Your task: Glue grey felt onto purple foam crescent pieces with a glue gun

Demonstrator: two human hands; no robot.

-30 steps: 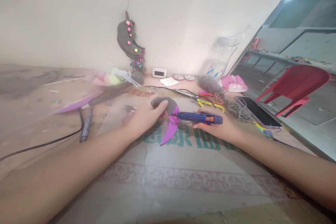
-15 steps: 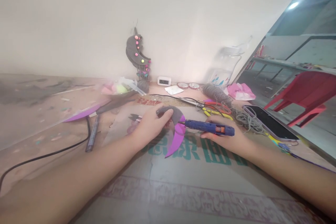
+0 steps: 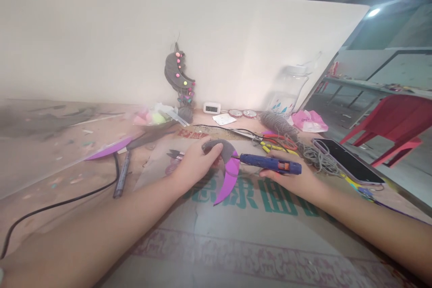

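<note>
Between thumb and fingers, my left hand (image 3: 197,159) pinches the upper end of a purple crescent (image 3: 228,183). Grey yarn covers the crescent's top part, and its lower point is bare purple. My right hand (image 3: 286,175) is closed around a blue hot glue gun (image 3: 270,163), held level. The gun's nozzle points left and meets, or nearly meets, the crescent at the edge of the grey wrapping. A loose strand of yarn crosses the purple part. The fingers under the gun are partly hidden.
Behind my hands lie red- and yellow-handled tools (image 3: 278,146), a grey yarn cone (image 3: 278,123) and a small clock (image 3: 212,108). A phone (image 3: 349,160) is at right, a marker (image 3: 122,174) at left. A decorated grey crescent (image 3: 178,72) hangs on the wall. A clear bottle (image 3: 288,90) stands behind.
The view has tilted slightly, so the scene sits a little lower. Both hands keep their holds, and the nozzle stays beside the crescent with hardly any movement.
</note>
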